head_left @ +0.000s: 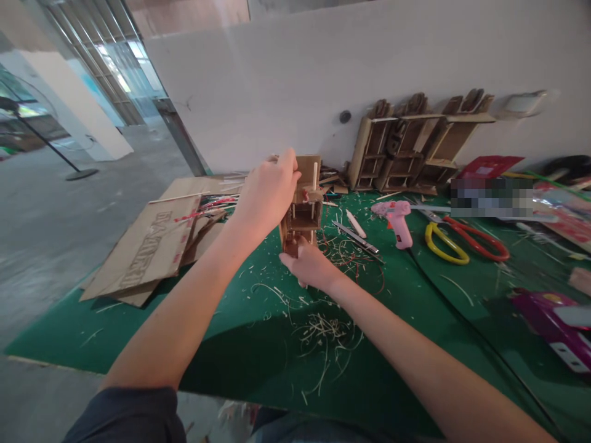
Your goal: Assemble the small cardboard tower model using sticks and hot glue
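Observation:
A small upright cardboard structure (306, 216) with box-like compartments and thin wooden sticks stands near the middle of the green table. My left hand (272, 187) grips its upper left side, fingers curled over the edge. Lower down, my right hand (308, 263) closes round the bottom part of the same structure, with the thumb pointing left. Part of the structure is hidden behind both hands. Just right of it lie a utility knife (357, 239), a white stick-like tube (355, 224) and thin red wires.
Flattened cardboard (152, 240) lies at the left. A pink glue gun (398, 223), yellow-and-red scissors (466, 239) and a purple power strip (554, 326) are at the right. Similar cardboard structures (410, 147) lean on the wall. Wood shavings (325, 329) litter the green table (258, 357).

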The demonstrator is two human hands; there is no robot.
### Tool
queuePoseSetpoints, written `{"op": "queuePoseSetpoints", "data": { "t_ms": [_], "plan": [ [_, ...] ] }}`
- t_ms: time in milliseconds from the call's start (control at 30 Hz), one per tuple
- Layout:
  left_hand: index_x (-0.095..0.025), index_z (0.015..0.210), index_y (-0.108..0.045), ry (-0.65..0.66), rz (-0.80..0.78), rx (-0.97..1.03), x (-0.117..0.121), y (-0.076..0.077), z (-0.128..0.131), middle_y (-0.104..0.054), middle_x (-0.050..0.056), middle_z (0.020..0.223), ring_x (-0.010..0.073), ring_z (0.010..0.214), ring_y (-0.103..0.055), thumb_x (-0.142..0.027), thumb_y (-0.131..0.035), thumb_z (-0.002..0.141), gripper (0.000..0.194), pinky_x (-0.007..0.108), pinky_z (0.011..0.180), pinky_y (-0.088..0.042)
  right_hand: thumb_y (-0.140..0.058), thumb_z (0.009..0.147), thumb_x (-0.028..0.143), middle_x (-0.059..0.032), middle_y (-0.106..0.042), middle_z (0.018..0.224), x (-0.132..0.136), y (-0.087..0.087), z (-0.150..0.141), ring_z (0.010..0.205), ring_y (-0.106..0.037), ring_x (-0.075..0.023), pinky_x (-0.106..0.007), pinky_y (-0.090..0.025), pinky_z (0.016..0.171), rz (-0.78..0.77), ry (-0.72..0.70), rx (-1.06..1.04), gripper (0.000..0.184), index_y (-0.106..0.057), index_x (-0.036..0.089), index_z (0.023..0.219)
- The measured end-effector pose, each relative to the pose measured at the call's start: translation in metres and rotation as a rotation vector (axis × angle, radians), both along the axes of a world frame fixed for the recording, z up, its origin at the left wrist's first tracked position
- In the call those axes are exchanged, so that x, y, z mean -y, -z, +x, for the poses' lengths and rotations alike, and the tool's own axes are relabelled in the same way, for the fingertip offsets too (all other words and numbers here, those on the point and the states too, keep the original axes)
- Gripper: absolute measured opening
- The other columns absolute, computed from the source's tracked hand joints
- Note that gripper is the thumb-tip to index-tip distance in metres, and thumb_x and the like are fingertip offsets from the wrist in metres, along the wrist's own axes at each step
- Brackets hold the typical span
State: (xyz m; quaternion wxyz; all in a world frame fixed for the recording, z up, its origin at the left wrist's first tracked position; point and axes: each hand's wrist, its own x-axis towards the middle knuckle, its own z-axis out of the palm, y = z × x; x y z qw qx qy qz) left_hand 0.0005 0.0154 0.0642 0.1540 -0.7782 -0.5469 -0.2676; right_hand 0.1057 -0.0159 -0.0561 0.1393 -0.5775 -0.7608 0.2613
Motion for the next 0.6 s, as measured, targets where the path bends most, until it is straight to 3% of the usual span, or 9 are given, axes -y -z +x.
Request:
{"op": "queuePoseSetpoints", "data": {
  "t_ms": [100,167,400,600],
  "plan": [
    [-0.018,0.108,-0.053,0.001,-0.009,0.003,0.0014,-0.0006,0.0001,-0.065,0.008,0.094,0.0201,0.093,-0.063,-0.022,-0.045,0.094,0.016,0.031,0.082,-0.048,-0.038,0.094,0.038,-0.0079,-0.069,0.086,-0.007,-0.0018,-0.0031,0.046,-0.058,-0.0102,-0.021,-0.041,0.042,-0.3,0.013,-0.402,0.044,-0.034,0.016,0.131],
    [-0.018,0.108,-0.053,0.0,-0.016,0.004,0.0023,-0.0009,0.0001,-0.065,0.008,0.095,0.0201,0.093,-0.063,-0.022,-0.045,0.094,0.017,0.031,0.082,-0.048,-0.038,0.093,0.034,-0.007,-0.067,0.092,-0.008,-0.0019,-0.006,0.048,-0.057,-0.0078,-0.018,-0.04,0.041,-0.367,0.051,-0.506,0.039,-0.032,0.018,0.128],
    [-0.018,0.109,-0.053,0.012,-0.008,-0.001,0.0012,0.0006,-0.0016,-0.064,0.007,0.095,0.0186,0.092,-0.063,-0.023,-0.044,0.095,0.018,0.029,0.081,-0.047,-0.046,0.088,0.025,0.0041,-0.056,0.07,-0.009,0.0008,-0.0094,0.044,-0.054,-0.0083,-0.02,-0.046,0.041,-0.481,0.107,-0.673,0.037,-0.031,0.024,0.121],
    [-0.017,0.109,-0.053,0.011,0.004,-0.007,-0.0006,0.0011,-0.002,-0.065,0.007,0.094,0.0187,0.091,-0.063,-0.022,-0.044,0.095,0.018,0.03,0.08,-0.048,-0.049,0.086,0.021,0.0045,-0.054,0.063,-0.0118,-0.0024,-0.0058,0.045,-0.059,-0.0137,-0.024,-0.049,0.039,-0.536,0.083,-0.658,0.038,-0.031,0.024,0.12]
  ]
}}
